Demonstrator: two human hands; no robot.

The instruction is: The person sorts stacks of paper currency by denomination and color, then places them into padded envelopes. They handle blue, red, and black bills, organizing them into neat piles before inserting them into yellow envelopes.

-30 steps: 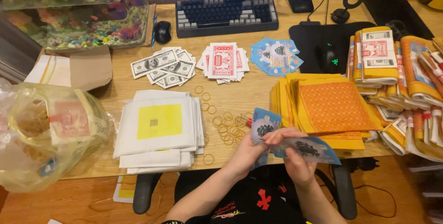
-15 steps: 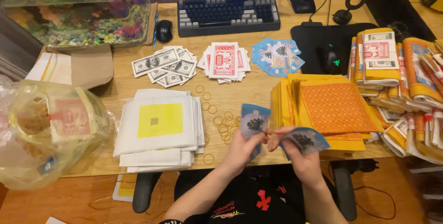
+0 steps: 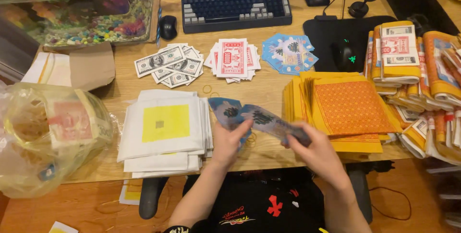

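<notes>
Both hands are up over the front edge of the wooden counter, working the same bunch of blue paper notes. The left hand has its fingers clamped on the left part of the bunch, thumb side pressed up against the paper, and the right hand has its fingers closed on the right end, so the notes stretch across between the two, a bit fanned and blurry. Just left of the hands there's a stack of white paper sheets with a yellow square in the middle, lying flat on the counter. Just right of them is a thick pile of orange and yellow patterned sheets, and the right hand sits close against its front corner. Further back on the counter are three loose spreads in a row: green-grey banknote-style papers, red and white ones, and another lot of blue ones. A few rubber bands lie on the bare wood between the white stack and the red pile. Behind all that is a dark keyboard with a black mouse to its left, and a second mouse with a green light on a black mat. Far right has bundles of yellow-wrapped paper heaped up, far left a clear plastic bag stuffed with more paper, and a fish tank with coloured gravel at the back left corner.
</notes>
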